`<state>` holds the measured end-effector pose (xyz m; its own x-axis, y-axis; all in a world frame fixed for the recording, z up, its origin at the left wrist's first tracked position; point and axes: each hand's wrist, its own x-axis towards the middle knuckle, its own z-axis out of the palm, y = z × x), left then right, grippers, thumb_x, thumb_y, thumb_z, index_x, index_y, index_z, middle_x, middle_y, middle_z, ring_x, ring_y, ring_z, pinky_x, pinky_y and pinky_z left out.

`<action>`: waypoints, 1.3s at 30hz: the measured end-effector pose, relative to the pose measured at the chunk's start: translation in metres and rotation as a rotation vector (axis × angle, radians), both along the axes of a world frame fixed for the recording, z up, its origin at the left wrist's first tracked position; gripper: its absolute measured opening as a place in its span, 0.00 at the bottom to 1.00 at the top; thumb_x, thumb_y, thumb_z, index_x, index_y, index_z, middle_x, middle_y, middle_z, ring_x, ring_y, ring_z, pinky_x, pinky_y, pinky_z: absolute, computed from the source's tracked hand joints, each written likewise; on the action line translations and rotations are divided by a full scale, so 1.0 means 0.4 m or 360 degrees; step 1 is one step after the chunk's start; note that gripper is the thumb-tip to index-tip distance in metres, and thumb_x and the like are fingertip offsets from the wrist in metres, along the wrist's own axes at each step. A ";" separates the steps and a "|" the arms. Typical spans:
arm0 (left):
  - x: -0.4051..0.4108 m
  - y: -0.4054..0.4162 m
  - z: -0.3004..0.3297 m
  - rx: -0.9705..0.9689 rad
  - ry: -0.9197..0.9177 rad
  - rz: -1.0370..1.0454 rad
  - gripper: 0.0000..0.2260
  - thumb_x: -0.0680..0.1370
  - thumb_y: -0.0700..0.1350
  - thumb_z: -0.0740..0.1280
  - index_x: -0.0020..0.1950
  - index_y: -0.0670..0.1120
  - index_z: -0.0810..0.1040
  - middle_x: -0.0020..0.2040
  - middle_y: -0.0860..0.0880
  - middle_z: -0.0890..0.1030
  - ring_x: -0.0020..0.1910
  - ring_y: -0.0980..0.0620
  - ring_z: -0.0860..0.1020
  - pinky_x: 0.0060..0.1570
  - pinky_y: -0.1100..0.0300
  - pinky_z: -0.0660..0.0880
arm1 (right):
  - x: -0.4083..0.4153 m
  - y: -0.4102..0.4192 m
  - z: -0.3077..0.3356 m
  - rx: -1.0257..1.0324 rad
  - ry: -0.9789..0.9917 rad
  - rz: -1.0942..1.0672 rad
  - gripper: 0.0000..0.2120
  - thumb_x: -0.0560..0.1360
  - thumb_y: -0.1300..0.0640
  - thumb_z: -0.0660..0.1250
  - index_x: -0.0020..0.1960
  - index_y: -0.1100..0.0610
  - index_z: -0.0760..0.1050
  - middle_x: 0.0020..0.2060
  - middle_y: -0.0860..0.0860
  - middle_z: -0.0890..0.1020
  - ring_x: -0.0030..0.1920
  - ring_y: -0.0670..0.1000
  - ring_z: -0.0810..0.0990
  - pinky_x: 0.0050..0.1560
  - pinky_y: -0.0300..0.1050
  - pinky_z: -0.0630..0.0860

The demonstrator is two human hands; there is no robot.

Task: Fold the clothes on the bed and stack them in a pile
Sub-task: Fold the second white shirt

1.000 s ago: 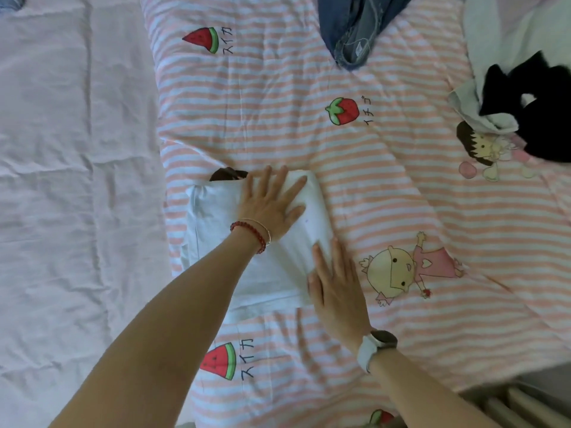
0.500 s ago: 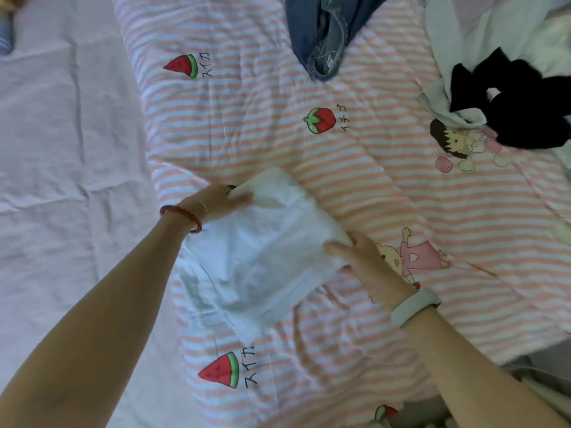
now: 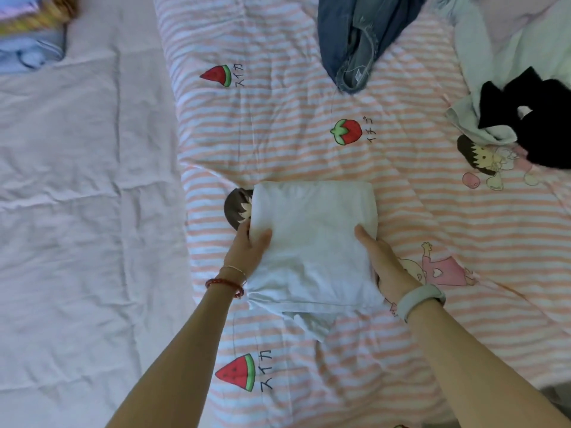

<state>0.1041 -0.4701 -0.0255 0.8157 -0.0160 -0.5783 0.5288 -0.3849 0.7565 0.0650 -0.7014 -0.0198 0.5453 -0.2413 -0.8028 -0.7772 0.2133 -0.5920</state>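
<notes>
A folded white garment (image 3: 312,242) lies on the pink-striped quilt (image 3: 278,134) in the middle of the bed. My left hand (image 3: 248,247) grips its left edge, thumb on top and fingers tucked beneath. My right hand (image 3: 381,261) grips the right edge the same way, thumb over the cloth. A loose flap of the garment sticks out at its near edge. Blue jeans (image 3: 355,41) lie crumpled at the far side. A black garment (image 3: 537,118) sits on a pale green one (image 3: 482,75) at the far right.
A plain pale sheet (image 3: 77,196) covers the left part of the bed. Some coloured fabric (image 3: 31,29) shows at the far left corner. The quilt's near right edge drops off at the bed side.
Both hands went from pressing flat on the white garment to gripping its two sides. The garment has been turned and now lies square with its fold at the far side.
</notes>
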 end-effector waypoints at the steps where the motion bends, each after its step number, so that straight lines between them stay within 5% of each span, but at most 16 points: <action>1: -0.013 -0.008 0.005 0.0018 -0.0034 0.0074 0.16 0.79 0.45 0.62 0.66 0.42 0.68 0.56 0.45 0.77 0.53 0.46 0.76 0.53 0.51 0.75 | 0.001 0.008 0.011 0.0042 -0.0012 -0.0007 0.16 0.76 0.47 0.64 0.56 0.58 0.75 0.49 0.53 0.82 0.49 0.54 0.80 0.52 0.49 0.76; 5: -0.079 -0.018 0.065 -0.0034 -0.0110 0.0327 0.11 0.80 0.43 0.60 0.60 0.41 0.73 0.51 0.45 0.78 0.48 0.46 0.76 0.46 0.55 0.73 | -0.045 0.052 0.076 -0.0074 -0.0272 -0.0033 0.11 0.77 0.54 0.64 0.57 0.57 0.73 0.51 0.54 0.80 0.47 0.52 0.79 0.46 0.45 0.76; 9: -0.244 0.024 0.167 0.0114 -0.0232 0.0517 0.11 0.79 0.44 0.61 0.59 0.42 0.73 0.48 0.50 0.78 0.46 0.50 0.75 0.43 0.60 0.68 | -0.187 0.108 0.156 -0.0454 -0.0594 0.0261 0.17 0.78 0.54 0.61 0.65 0.58 0.67 0.54 0.50 0.76 0.51 0.47 0.76 0.48 0.34 0.70; 12: -0.413 0.051 0.222 0.0255 -0.0273 0.0705 0.12 0.79 0.43 0.61 0.62 0.41 0.73 0.51 0.47 0.78 0.48 0.50 0.74 0.45 0.60 0.68 | -0.305 0.158 0.204 -0.0376 -0.0692 0.0453 0.16 0.78 0.54 0.60 0.64 0.56 0.65 0.50 0.41 0.75 0.47 0.34 0.75 0.43 0.26 0.71; 18: -0.741 0.112 0.282 0.0386 -0.0234 0.1224 0.06 0.79 0.42 0.63 0.53 0.42 0.74 0.40 0.51 0.76 0.39 0.52 0.73 0.34 0.66 0.65 | -0.495 0.258 0.255 -0.0263 -0.0657 0.0943 0.10 0.79 0.53 0.58 0.59 0.54 0.65 0.45 0.40 0.74 0.40 0.30 0.76 0.34 0.22 0.69; 22: -0.887 0.188 0.312 0.0405 -0.0274 0.1463 0.02 0.78 0.40 0.63 0.47 0.43 0.73 0.37 0.52 0.75 0.36 0.56 0.73 0.31 0.71 0.67 | -0.576 0.359 0.284 -0.0201 -0.0656 0.1228 0.12 0.79 0.52 0.58 0.61 0.56 0.66 0.46 0.44 0.77 0.41 0.37 0.77 0.35 0.26 0.71; 25: -0.989 0.304 0.330 0.0446 -0.0275 0.1694 0.01 0.78 0.42 0.64 0.48 0.45 0.74 0.36 0.55 0.76 0.35 0.62 0.73 0.31 0.75 0.67 | -0.621 0.497 0.299 -0.0154 -0.0745 0.1463 0.08 0.79 0.53 0.57 0.58 0.53 0.68 0.45 0.45 0.78 0.42 0.39 0.78 0.38 0.29 0.73; 29: -1.104 0.521 0.348 0.0452 -0.0248 0.1942 0.04 0.78 0.44 0.63 0.46 0.45 0.74 0.33 0.53 0.75 0.32 0.56 0.72 0.29 0.72 0.66 | -0.676 0.756 0.322 -0.0163 -0.0794 0.1715 0.04 0.79 0.53 0.58 0.48 0.53 0.68 0.37 0.48 0.75 0.35 0.42 0.76 0.32 0.30 0.70; 35: -1.293 0.921 0.436 0.0610 -0.0314 0.2132 0.13 0.77 0.44 0.64 0.34 0.48 0.65 0.26 0.56 0.66 0.25 0.61 0.66 0.28 0.68 0.62 | -0.809 1.203 0.387 -0.0015 -0.0871 0.1934 0.06 0.79 0.52 0.58 0.49 0.54 0.69 0.40 0.48 0.77 0.39 0.43 0.76 0.38 0.36 0.71; 39: -1.394 1.139 0.470 0.0633 -0.0344 0.2331 0.12 0.77 0.44 0.64 0.37 0.40 0.69 0.31 0.48 0.69 0.29 0.56 0.65 0.33 0.60 0.65 | -0.877 1.471 0.427 0.0058 -0.0991 0.2063 0.07 0.78 0.53 0.60 0.51 0.56 0.70 0.39 0.47 0.77 0.37 0.39 0.76 0.37 0.33 0.70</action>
